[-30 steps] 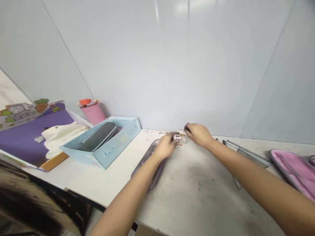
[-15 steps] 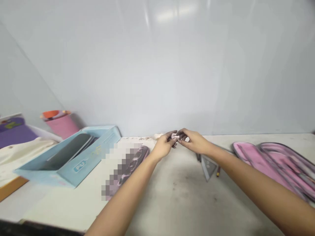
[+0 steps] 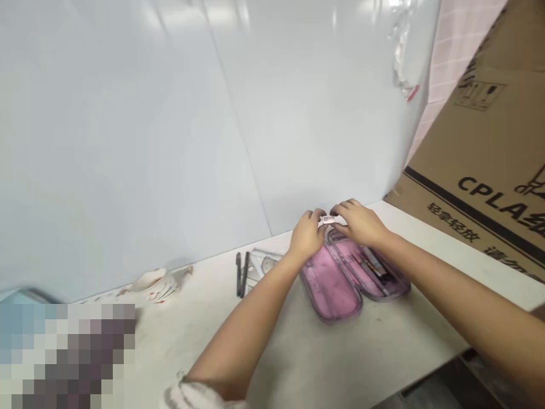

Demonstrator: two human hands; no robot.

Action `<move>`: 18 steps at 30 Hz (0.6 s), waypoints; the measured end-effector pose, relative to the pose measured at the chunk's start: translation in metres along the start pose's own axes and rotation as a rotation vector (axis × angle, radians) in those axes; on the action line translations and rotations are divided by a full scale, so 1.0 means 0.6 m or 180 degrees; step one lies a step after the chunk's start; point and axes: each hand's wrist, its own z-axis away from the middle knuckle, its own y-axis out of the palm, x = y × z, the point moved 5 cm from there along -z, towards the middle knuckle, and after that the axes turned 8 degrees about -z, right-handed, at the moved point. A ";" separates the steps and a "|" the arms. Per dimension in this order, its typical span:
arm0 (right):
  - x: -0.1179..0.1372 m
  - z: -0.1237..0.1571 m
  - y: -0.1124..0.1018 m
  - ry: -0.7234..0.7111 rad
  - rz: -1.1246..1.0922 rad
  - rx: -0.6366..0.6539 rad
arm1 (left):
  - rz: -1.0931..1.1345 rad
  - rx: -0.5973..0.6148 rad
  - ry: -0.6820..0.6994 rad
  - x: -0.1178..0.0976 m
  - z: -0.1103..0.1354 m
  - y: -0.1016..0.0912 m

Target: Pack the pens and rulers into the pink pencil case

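My left hand [image 3: 306, 236] and my right hand [image 3: 360, 223] both pinch a small white and pink item [image 3: 328, 220] between their fingertips. Its exact kind is too small to tell. Directly below the hands lies an open pink zip pencil case [image 3: 340, 278], its two halves spread on the table. Pens and other slim stationery sit in its right half. The hands hover at the case's far edge, and the fingers partly hide it.
Two dark pens [image 3: 240, 274] and a clear plastic set square [image 3: 264, 261] lie left of the case. A white crumpled paper cup [image 3: 154, 286] stands farther left. A cardboard box [image 3: 468, 153] leans at the right, beside the white wall. A pixelated patch covers the lower left.
The view has swung right, bringing the pink case under my hands. Both hands still hold the small item, now above the case's far edge, with the paper cup farther left.
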 end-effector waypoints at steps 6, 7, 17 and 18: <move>-0.066 0.021 0.043 0.0037 0.0695 0.0331 | -0.0825 0.0363 -0.0129 -0.015 -0.031 0.107; -0.072 0.022 0.054 0.0099 0.0715 0.0398 | -0.0821 0.0458 -0.0192 -0.011 -0.030 0.118; -0.020 -0.025 -0.012 0.0101 0.0226 -0.0237 | -0.0334 0.0217 -0.0382 0.035 -0.031 -0.043; 0.003 -0.031 -0.038 0.0009 0.0090 -0.0514 | -0.0270 -0.0047 -0.0332 0.039 -0.029 -0.085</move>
